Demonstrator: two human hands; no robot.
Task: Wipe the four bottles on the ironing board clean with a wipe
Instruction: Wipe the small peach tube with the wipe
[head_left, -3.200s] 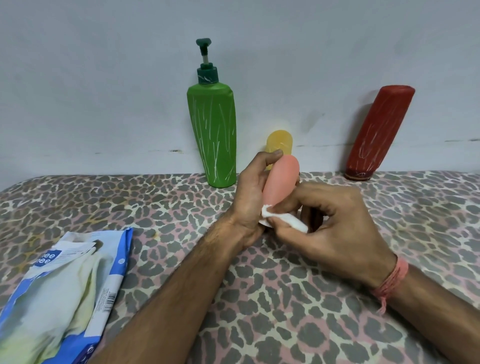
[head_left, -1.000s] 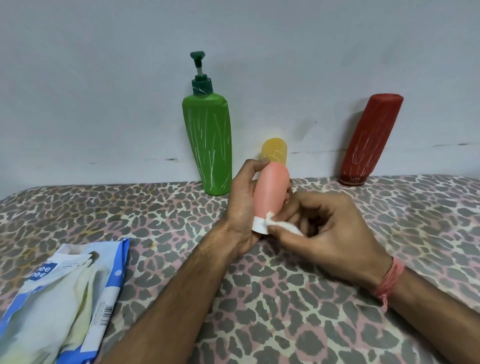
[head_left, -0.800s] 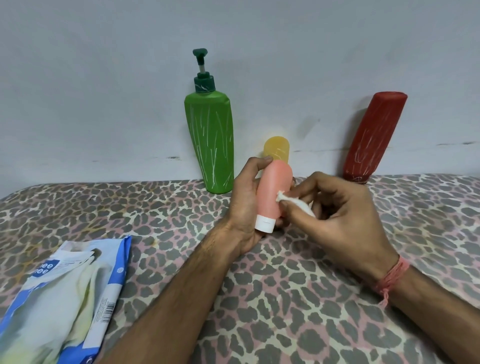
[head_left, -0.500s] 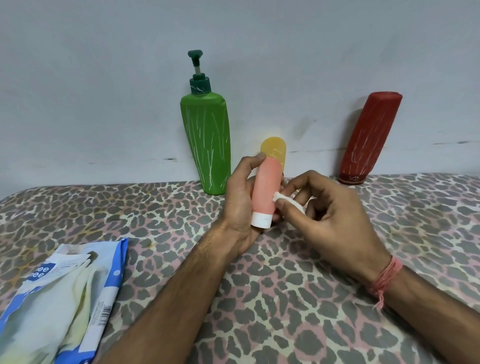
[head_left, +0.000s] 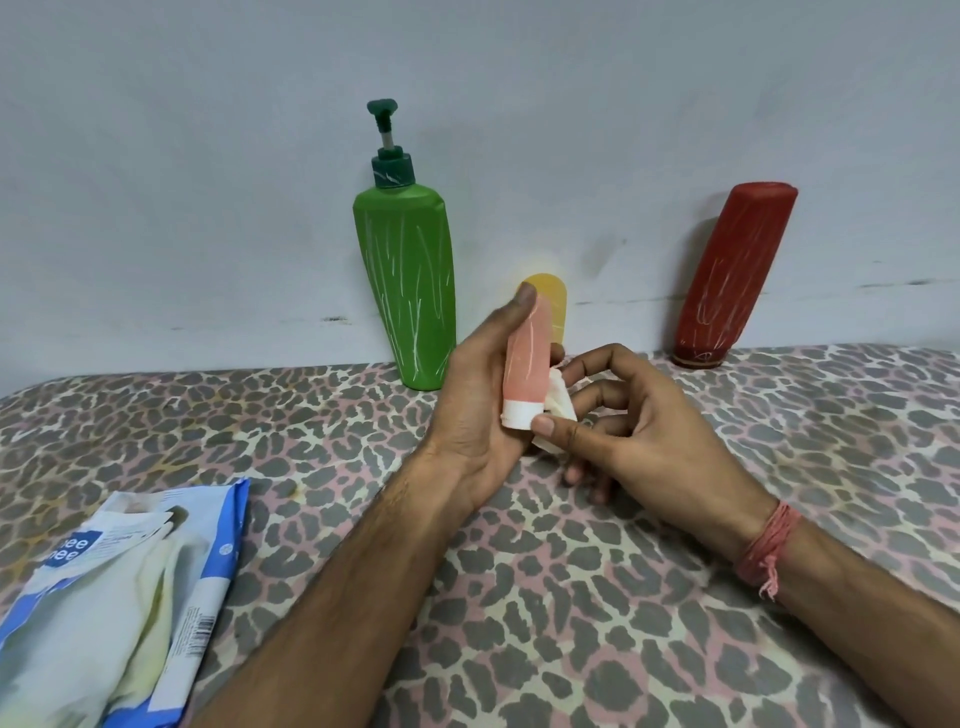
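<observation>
My left hand (head_left: 475, 400) grips a small pink bottle (head_left: 527, 358) with a white cap, cap end down, above the leopard-print ironing board (head_left: 571, 597). My right hand (head_left: 639, 441) pinches a crumpled white wipe (head_left: 558, 402) against the bottle's lower right side, thumb at the cap. Behind stand a green pump bottle (head_left: 408, 291) with white scratch marks, a small yellow bottle (head_left: 553, 306) partly hidden by the pink one, and a red bottle (head_left: 727, 275) leaning on the wall.
A blue and white pack of wipes (head_left: 114, 603) lies at the board's front left, its flap peeled open. A grey wall (head_left: 208, 182) runs directly behind the bottles along the board's far edge.
The wipe has slid down the pink bottle from its middle to the white cap end. My left hand has kept its grip, turning the bottle slightly.
</observation>
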